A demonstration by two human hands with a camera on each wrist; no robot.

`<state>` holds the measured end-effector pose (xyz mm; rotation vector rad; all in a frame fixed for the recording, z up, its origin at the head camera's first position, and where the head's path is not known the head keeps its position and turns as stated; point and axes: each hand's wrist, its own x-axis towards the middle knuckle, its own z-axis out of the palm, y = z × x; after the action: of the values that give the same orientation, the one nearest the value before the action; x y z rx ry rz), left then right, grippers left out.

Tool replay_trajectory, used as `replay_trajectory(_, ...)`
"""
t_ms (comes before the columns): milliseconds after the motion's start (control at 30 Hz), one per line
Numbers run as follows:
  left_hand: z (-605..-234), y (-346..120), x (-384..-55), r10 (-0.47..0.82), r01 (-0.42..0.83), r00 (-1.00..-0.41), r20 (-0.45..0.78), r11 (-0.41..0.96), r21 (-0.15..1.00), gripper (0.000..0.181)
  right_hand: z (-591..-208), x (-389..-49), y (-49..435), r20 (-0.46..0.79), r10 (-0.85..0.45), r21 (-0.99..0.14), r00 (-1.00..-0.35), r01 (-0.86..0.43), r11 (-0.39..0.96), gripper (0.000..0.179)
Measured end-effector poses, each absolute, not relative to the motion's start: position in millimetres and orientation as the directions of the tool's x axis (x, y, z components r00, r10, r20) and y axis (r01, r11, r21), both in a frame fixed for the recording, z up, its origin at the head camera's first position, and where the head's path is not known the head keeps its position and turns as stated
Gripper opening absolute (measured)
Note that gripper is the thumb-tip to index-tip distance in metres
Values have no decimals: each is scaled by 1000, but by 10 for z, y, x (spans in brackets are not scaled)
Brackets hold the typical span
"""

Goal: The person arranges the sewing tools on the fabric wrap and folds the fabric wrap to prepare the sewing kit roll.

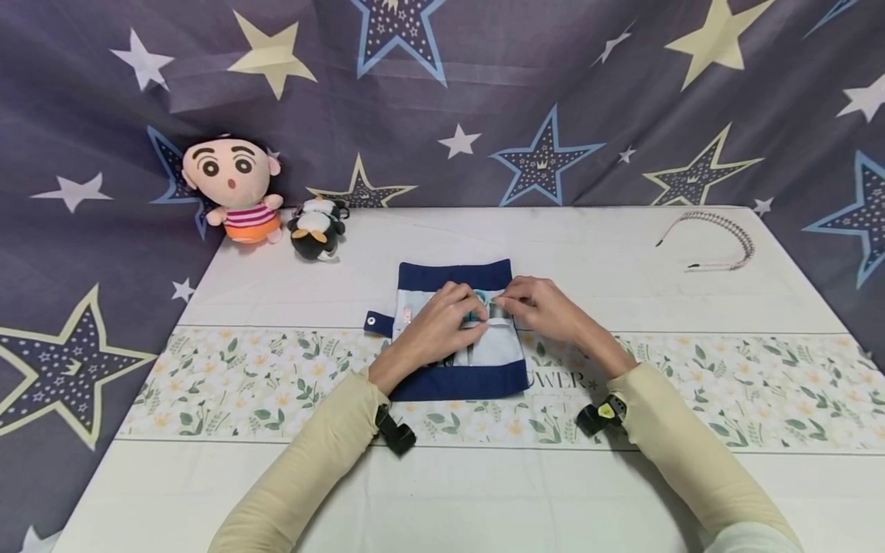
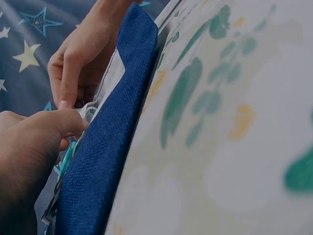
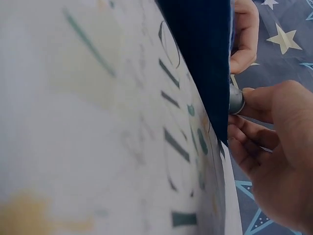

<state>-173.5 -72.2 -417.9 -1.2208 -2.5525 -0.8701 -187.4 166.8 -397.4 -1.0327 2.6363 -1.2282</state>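
A navy-edged fabric roll-up pouch [image 1: 456,384] lies unfolded, its pale inside facing up. My left hand [image 1: 442,326] reaches over it, thumb and forefinger pinching the white elastic band [image 2: 90,110] across the middle. From the right side, my right hand [image 1: 542,303] pinches a small silver-grey cylinder [image 3: 236,100] between thumb and fingers, at the band's right end. A teal ring-shaped handle [image 1: 482,295] shows beside the left fingers. Other slim tools in the pouch are mostly hidden under the left hand. A snap strap [image 1: 379,322] sticks out on the left.
A plush doll [image 1: 238,188] and a penguin plush [image 1: 316,229] are at the table's back left. A headband [image 1: 733,230] lies at the back right. Under the pouch runs a floral strip [image 1: 276,384] across the white table [image 1: 484,491]. Star-patterned cloth [image 1: 442,100] hangs behind.
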Motion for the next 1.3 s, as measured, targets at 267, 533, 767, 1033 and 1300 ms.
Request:
replay_trajectory(267,-4181,-718,-1730,649,758,-646,401,488,433,4,-3990,-1885,1653,203,-586,-705,-785,-532,468,21)
replay_trajectory(533,-4179,-724,-1725,646,751,-653,395,488,445,4,-3981,-1885,1648,180,-566,-726,-804,-497,475,15)
replay_trajectory(767,-4180,-722,-1727,647,756,-649,400,487,437,4,-3985,-1904,1656,183,-596,-715,-782,-522,465,19)
replay_trajectory(1033,-4172,-719,-1719,649,754,-650,395,486,442,3,-3986,-1894,1657,144,-603,-725,-785,-499,475,17)
replay_trajectory(1300,-4176,-717,-1725,650,756,-648,396,488,436,4,-3977,-1889,1659,147,-625,-709,-767,-522,474,17)
